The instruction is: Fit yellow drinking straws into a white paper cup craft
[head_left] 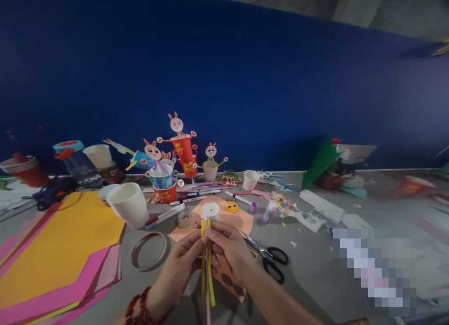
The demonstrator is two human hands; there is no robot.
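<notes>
Both hands up close in the middle of the desk, pinching a little bundle of yellow paper strips (209,264) held upright. Left hand (182,262) closed on the strips from the left, fingertips pressed to them, red bead bracelet (138,306) on that wrist. Right hand (229,250) closed on them from the right, thumb and fingers nipping near the top. Strips hanging down below the fingers, with a pale strip in among them. Right behind the fingertips, a small white cup (211,210) sitting on an orange sheet (242,220), next to a tiny yellow face cutout (231,206). Black-handled scissors (271,259) lying just right of the right wrist. Off to the left, a tape ring (148,250) flat on the grey table (315,269), a tipped white paper cup (129,204), and a stack of yellow and pink card (59,250). Further back, a bunch of bunny cup figures (182,152) against the blue wall, markers (164,216) scattered in front. Paper scraps (298,213) all over the right side.
</notes>
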